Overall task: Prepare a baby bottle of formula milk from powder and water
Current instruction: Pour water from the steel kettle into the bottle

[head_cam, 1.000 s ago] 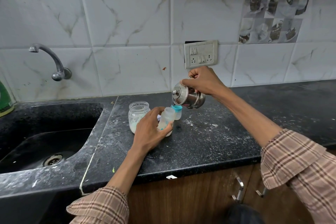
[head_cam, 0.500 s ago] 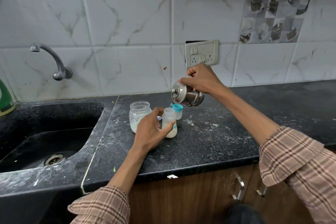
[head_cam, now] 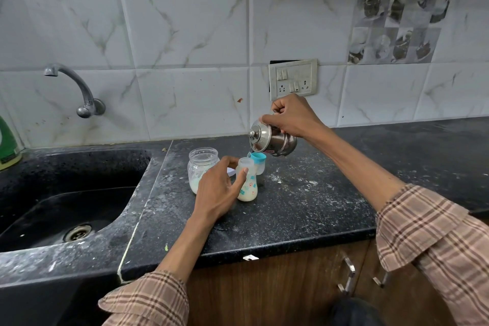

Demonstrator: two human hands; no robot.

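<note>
A small baby bottle (head_cam: 248, 185) with a printed pattern stands upright on the black counter (head_cam: 304, 209), milky liquid in its lower part. My left hand (head_cam: 218, 189) holds it from the left, thumb and forefinger around its neck. My right hand (head_cam: 292, 115) grips a small steel kettle (head_cam: 272, 140) tipped to the left, spout just above the bottle's mouth, with a thin stream of water falling. A teal bottle cap (head_cam: 258, 162) stands right behind the bottle. A glass jar (head_cam: 202, 167) with white powder at its bottom stands open to the left.
A black sink (head_cam: 66, 193) with a drain lies at the left, a wall tap (head_cam: 76, 90) above it. A green bottle (head_cam: 8, 143) stands at the far left edge. White powder is spilled over the counter. A switch plate (head_cam: 293, 79) sits on the tiled wall.
The bottle has come down from a tilt to stand upright on the counter. The kettle has risen a little and stays tipped over the bottle's mouth.
</note>
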